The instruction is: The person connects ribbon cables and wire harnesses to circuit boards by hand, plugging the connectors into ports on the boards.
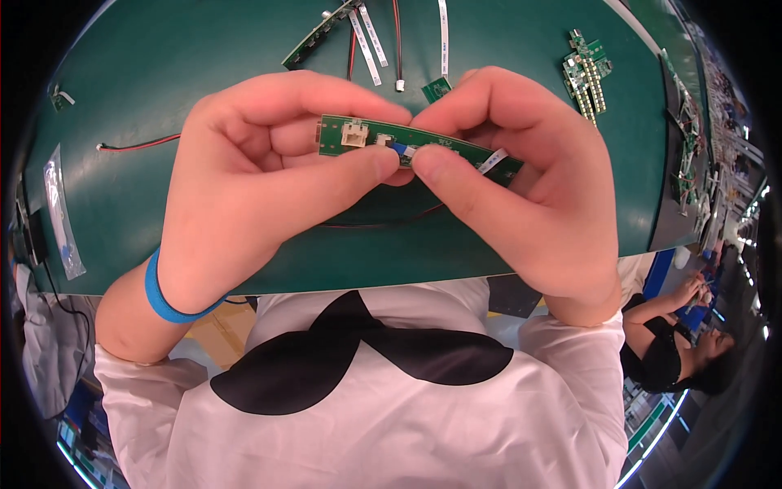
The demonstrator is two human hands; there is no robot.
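Two hands meet over the middle of the green desk (163, 73), and between them they hold a narrow green board (423, 147) a little above it, its long side running from left to slightly lower right. The left hand (261, 179) is curled shut around the board's left end, near a white socket (355, 134), its thumb pressed along the front edge. The right hand (521, 187) is closed on the right part, thumb tip set just beside the left thumb, so that both thumbs pinch at a small blue-tipped ribbon (405, 150) lying on the board's face; a pale strip of ribbon also shows past the right fingers. Judging by that, the step in hand looks like seating the ribbon's end into a small connector on the board, and it seems close to done, though the thumbs hide whether the end is fully in. The next move, as I judge it, calls for a light, straight push along the board with no twist, since the ribbon would likely buckle if pressed at an angle. Neither grip is spread at all: both are pressed together on the board. On the desk behind lie loose ribbons (366, 41), a red wire (138, 145), another long board (314, 37) and a cluster of small boards (586, 69) at the right. A clear bag (61, 212) lies near the left edge.
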